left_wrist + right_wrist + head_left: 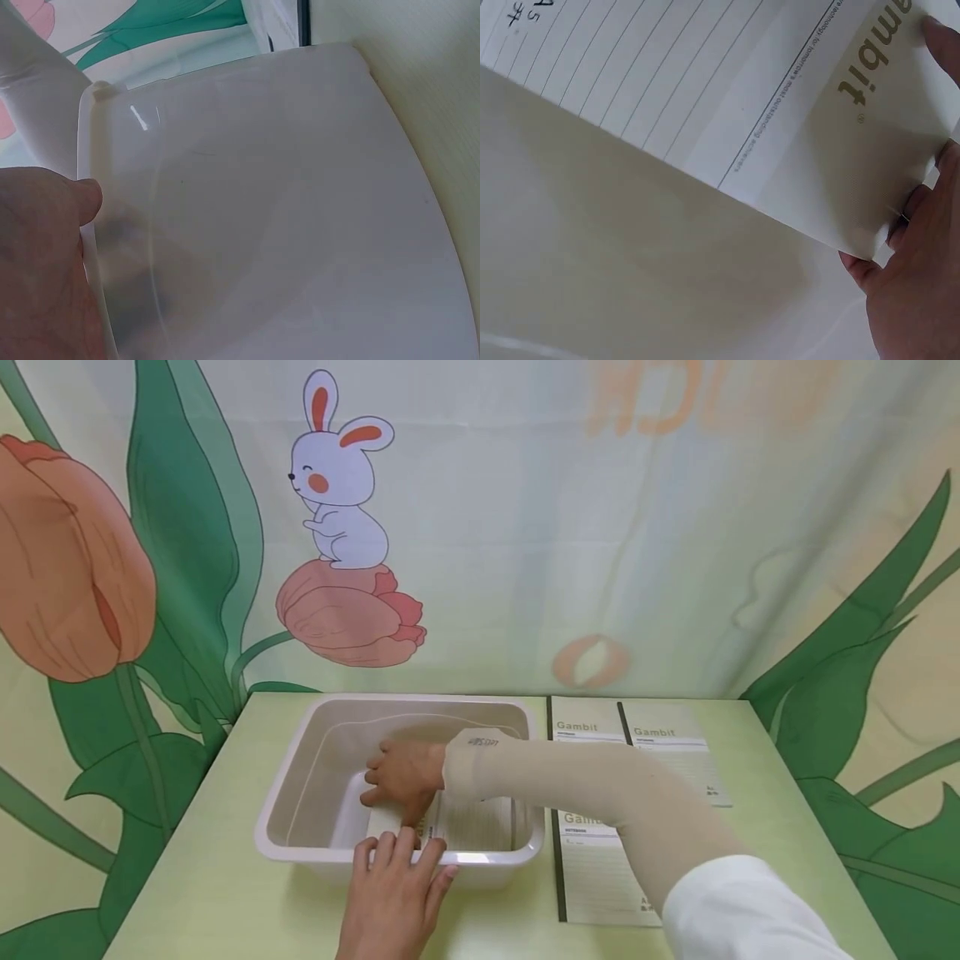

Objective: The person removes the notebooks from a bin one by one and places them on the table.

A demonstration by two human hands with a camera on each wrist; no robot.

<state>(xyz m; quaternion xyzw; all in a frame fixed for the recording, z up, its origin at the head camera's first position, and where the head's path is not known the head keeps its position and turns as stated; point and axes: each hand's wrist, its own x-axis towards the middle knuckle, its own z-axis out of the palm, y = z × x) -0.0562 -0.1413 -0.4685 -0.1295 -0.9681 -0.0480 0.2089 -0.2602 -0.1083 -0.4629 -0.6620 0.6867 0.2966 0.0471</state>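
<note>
A pale plastic tub [300, 853] stands on the table in the head view. My left hand [393, 893] grips its front rim, fingers over the edge; in the left wrist view a digit hooks the rim beside the tub's wall [285, 195]. Inside the tub, my right hand [408, 777] holds a Gambit notebook [727, 97] by its title end. The right wrist view shows the thumb on the cover and fingers [859, 271] at the notebook's edge. Another notebook [476, 825] lies in the tub's right part, partly hidden by my right forearm.
Right of the tub, three more Gambit notebooks lie on the green table [202, 877]: one back left [585, 714], one back right [678, 747], one in front [600, 881]. My right sleeve crosses over them. A printed curtain [480, 568] hangs behind the table.
</note>
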